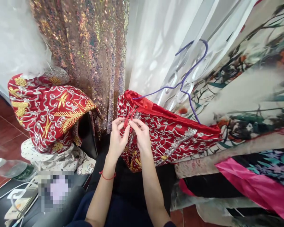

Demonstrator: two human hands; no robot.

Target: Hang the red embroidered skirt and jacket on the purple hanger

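My left hand, a red string round its wrist, pinches a thin red cord between thumb and fingers. Close beside it, my right hand is closed on the same cord, fingertips almost touching those of the left. The cord comes from the top edge of a red garment with silver and gold embroidery, perhaps a skirt, spread across my lap. A purple wire hanger has its lower ends at the garment's red-lined opening. Fingers hide how the cord is looped.
Left, a red embroidered garment lies over a dark chair and dotted cloth. A plastic bottle and power strip are on a black surface. A sequin cloth, white curtain and floral fabrics hang around.
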